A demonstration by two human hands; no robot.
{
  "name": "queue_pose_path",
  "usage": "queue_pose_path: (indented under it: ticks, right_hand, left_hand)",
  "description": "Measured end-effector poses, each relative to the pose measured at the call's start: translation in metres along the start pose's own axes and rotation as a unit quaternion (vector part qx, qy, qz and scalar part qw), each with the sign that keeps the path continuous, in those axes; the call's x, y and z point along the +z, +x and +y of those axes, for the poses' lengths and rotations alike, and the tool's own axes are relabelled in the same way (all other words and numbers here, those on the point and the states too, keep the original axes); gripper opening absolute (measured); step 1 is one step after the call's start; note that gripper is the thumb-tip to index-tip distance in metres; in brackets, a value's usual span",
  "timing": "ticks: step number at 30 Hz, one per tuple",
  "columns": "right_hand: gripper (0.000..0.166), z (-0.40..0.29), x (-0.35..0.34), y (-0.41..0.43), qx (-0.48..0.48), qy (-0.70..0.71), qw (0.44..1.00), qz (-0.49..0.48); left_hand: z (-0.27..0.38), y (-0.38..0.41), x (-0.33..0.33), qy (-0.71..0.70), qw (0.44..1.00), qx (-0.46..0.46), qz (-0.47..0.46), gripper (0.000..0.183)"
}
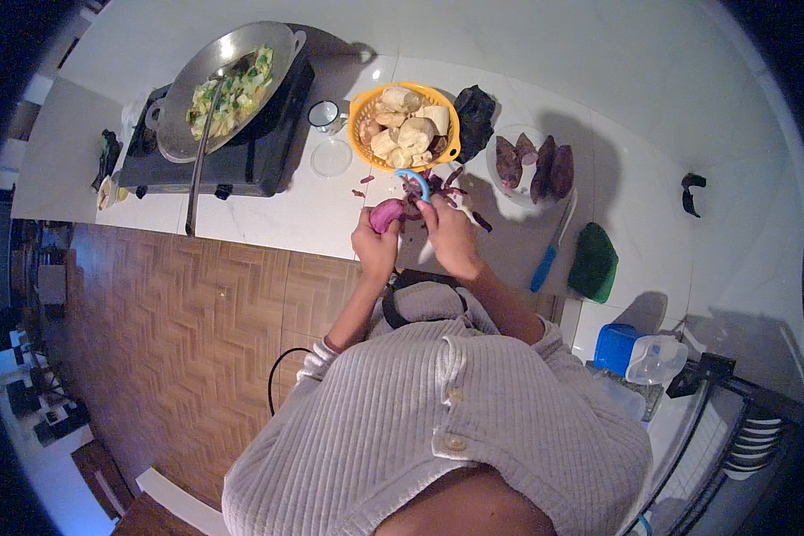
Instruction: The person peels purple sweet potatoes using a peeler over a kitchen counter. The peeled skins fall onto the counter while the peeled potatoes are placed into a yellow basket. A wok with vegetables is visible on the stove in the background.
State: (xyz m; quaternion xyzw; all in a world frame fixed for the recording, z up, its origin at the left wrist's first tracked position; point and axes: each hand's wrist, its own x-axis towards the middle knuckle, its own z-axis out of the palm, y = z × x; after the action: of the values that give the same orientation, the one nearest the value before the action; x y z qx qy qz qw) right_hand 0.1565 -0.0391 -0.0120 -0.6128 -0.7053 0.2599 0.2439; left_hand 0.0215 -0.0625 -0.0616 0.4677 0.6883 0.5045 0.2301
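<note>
My left hand grips a peeled purple sweet potato above the white counter's front part. In my right hand is a blue-handled peeler, held close to the sweet potato's right side. Dark purple peelings lie scattered on the counter just beyond my hands. Behind them stands a yellow plastic basket filled with peeled pale root pieces. To the right, several unpeeled purple sweet potatoes rest on a round plate.
A wok of chopped vegetables with a long-handled utensil sits on a black gas stove at left. An enamel mug and a clear lid are beside the basket. At right lie a blue-handled knife and a green item.
</note>
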Motion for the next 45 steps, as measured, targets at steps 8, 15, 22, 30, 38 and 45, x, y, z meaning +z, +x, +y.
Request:
queue_pose_path:
  ticks: [8, 15, 22, 30, 38, 45]
  right_hand:
    - [0.036, -0.001, 0.031, -0.008, 0.019, -0.093, 0.995, -0.016]
    - [0.035, 0.092, 0.074, 0.007, 0.053, -0.025, 0.998, -0.011]
    - [0.035, 0.001, -0.004, 0.007, -0.02, 0.097, 0.995, -0.017]
    - [0.043, 0.041, 0.018, -0.005, 0.078, -0.1, 0.981, -0.15]
    - [0.042, 0.058, 0.014, 0.022, 0.068, 0.0, 0.998, -0.006]
    - [0.042, 0.08, 0.051, -0.007, 0.1, 0.062, 0.992, -0.034]
  left_hand:
    - [-0.013, 0.0, 0.008, -0.068, 0.995, -0.066, -0.004, 0.017]
    - [-0.01, 0.01, 0.011, -0.169, 0.985, -0.026, -0.018, 0.012]
    - [0.005, 0.0, -0.008, -0.098, 0.994, -0.035, -0.02, 0.016]
    - [0.019, 0.011, -0.015, -0.091, 0.993, 0.073, -0.002, 0.016]
    - [-0.026, 0.017, 0.007, -0.212, 0.958, -0.153, -0.122, 0.014]
    - [-0.016, 0.027, -0.003, -0.517, 0.707, -0.386, -0.289, 0.029]
